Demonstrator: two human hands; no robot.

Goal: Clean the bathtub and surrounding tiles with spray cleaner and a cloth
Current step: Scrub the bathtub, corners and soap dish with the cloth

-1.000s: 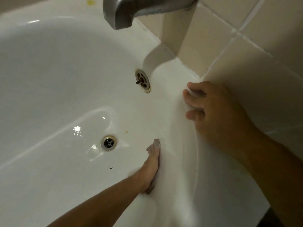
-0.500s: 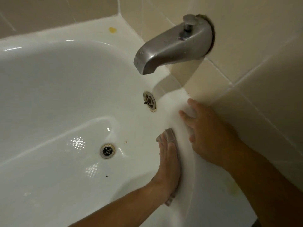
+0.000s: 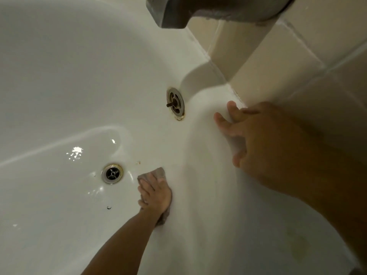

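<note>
The white bathtub fills the view. Low on its end wall, right of the floor drain, my left hand lies flat on a grey cloth and presses it against the tub. The cloth shows past the fingertips and under the wrist. My right hand rests with spread fingers on the tub's rim, next to the beige wall tiles. No spray cleaner is in view.
A round metal floor drain sits left of the cloth. An overflow fitting with rust at its lower edge is on the end wall. The grey spout overhangs at the top. Small dark specks lie on the tub floor.
My left hand has slid the cloth down the end wall toward the floor drain. My right hand stays on the rim. The view has moved closer, cutting off the spout.
</note>
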